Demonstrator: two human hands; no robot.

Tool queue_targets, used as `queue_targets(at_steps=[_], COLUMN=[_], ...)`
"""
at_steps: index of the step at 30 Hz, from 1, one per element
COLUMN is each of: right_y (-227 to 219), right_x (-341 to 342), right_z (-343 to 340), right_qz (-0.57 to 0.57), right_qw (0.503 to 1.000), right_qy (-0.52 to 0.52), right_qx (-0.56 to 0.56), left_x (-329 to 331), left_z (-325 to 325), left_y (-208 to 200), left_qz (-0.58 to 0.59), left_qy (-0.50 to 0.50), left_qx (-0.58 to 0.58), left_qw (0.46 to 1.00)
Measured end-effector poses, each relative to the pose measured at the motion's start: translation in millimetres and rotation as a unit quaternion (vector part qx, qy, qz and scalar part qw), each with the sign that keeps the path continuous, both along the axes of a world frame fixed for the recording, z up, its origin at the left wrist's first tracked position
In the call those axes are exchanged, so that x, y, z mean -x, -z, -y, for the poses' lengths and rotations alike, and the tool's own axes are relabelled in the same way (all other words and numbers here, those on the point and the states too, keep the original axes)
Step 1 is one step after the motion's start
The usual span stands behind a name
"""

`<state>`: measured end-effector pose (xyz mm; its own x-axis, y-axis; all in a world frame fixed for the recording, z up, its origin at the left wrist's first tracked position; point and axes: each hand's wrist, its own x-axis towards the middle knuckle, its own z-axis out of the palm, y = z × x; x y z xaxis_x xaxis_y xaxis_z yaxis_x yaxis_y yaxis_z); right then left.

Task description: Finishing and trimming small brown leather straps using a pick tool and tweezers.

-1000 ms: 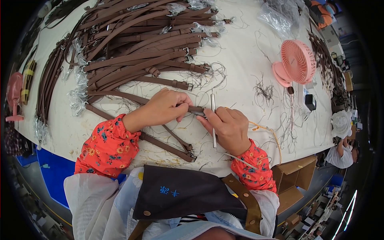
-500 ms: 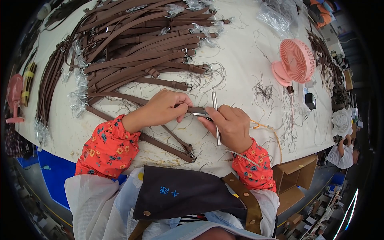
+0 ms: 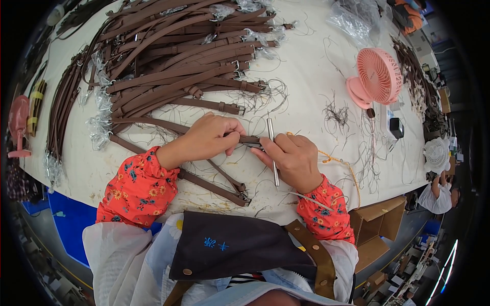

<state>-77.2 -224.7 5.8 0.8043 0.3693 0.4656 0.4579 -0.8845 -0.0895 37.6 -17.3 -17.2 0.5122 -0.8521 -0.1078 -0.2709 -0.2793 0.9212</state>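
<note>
My left hand [image 3: 217,135] is closed, pinching a brown strap [image 3: 249,139] near its end. My right hand [image 3: 296,159] is closed at that same end. A slim silver metal rod [image 3: 271,133] with a thin cord stands across its fingers. A small dark tool, apparently thread snips, is mostly hidden under the right fingers beside the strap. Below the hands, another brown strap [image 3: 217,190] ends in a metal buckle. Just beyond them lies a buckled strap [image 3: 204,104] at the edge of a large pile of brown straps [image 3: 168,76].
A pink fan [image 3: 375,76] stands at the right on the white table cover [image 3: 306,66]. Loose thread ends [image 3: 337,113] and an orange cord [image 3: 339,160] lie nearby. Clear plastic wrap [image 3: 354,23] sits at the far right. An open cardboard box [image 3: 377,219] stands below the table's right edge.
My right hand has shifted slightly, and the metal rod with it has moved a little left. The bright blade seen under its fingers now barely shows. The left hand keeps its hold.
</note>
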Motion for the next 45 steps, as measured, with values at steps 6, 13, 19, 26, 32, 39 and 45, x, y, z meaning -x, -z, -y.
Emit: queue_targets(at_steps=[6,13,19,26,32,39,45], right_y=[0.6,5.0,5.8,5.0,6.4,7.7,8.7], right_x=[0.2,1.0,0.4,0.9,0.0,0.5,0.1], right_z=[-1.4,-0.7,0.9,1.5,1.1,0.6,1.0], right_qz=[-0.004,-0.02,-0.015,-0.024,-0.025,-0.037,-0.033], right_qw=[1.0,1.0,0.999,0.999,0.999,0.998,0.998], right_qy=[-0.001,0.001,0.01,0.014,0.005,0.003,-0.002], right_qx=[0.012,0.0,-0.048,-0.034,-0.031,-0.045,-0.047], left_x=[-0.6,1.0,1.5,1.1,0.8,1.1,0.7], left_z=[1.3,0.9,1.2,1.5,2.0,1.8,1.7], left_y=[0.5,1.5,0.3,0.7,-2.3,-2.9,-1.8], left_qz=[-0.002,-0.01,-0.028,-0.021,-0.015,-0.01,0.004], left_qy=[-0.003,-0.006,-0.007,-0.018,-0.01,-0.012,-0.009], left_qx=[-0.003,0.0,0.006,0.001,-0.028,-0.021,-0.026], left_qw=[1.0,1.0,1.0,1.0,0.999,1.0,1.0])
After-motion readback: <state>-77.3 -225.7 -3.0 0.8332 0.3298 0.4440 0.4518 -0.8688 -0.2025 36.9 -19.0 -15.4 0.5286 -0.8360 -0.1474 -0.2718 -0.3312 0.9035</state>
